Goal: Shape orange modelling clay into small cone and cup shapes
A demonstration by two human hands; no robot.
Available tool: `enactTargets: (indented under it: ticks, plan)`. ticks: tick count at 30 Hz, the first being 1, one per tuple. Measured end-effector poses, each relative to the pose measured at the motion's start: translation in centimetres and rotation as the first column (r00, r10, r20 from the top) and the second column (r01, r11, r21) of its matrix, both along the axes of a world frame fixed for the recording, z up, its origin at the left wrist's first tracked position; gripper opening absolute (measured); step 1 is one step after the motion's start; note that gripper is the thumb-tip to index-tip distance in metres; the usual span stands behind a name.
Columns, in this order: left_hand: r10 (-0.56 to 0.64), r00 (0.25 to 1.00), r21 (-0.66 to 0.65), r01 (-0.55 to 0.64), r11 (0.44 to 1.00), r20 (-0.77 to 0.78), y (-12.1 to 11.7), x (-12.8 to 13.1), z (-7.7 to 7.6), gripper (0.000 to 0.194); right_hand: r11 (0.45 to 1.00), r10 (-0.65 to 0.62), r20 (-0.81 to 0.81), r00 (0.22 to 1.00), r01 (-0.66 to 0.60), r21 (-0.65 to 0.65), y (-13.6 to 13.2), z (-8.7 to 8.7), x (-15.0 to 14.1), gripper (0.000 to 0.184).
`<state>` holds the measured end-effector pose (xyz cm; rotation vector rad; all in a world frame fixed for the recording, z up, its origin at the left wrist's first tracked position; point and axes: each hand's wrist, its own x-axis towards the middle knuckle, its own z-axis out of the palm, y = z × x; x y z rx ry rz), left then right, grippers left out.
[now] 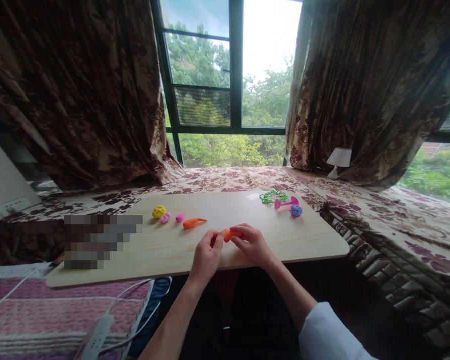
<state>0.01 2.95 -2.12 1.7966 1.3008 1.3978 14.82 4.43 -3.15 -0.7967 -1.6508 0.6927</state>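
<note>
Tabletop (296,240), smooth and wood-grained, stretches beneath both hands. Left hand (207,252) and right hand (255,245) pinch opposite ends of an orange piece (228,235) over the near middle. It looks light and pliable; I'd favour gentle fingertips at its ends. Far left sit a bumpy yellow lump (159,212) and a rounded pink blob (180,218).

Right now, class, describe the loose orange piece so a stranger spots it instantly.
Find the table before the window. Just beyond the left hand lies an orange piece, fat at one end, thin at the other. Its nearest pink neighbour is small and rounded; the other orange piece is held.
</note>
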Motion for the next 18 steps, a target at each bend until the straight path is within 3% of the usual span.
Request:
enactTargets:
  ticks: [6,12,18]
  plan:
    - [0.063,0.998,0.026,-0.062,0.998,-0.031,0.32,-0.05,-0.40,0.029,1.000,0.013,-0.009,1.000,-0.013,0.001,-0.22,0.29,0.03,0.021]
    - [-0.005,0.998,-0.030,0.007,1.000,0.063,0.33,-0.20,-0.19,0.031,1.000,0.005,-0.006,1.000,-0.005,0.006,-0.19,0.32,0.13,0.022]
    - [-0.033,0.998,0.028,0.031,0.999,0.061,0.41,0.32,-0.19,0.031,0.999,0.015,0.012,1.000,-0.015,0.033,-0.22,0.31,0.08,0.021]
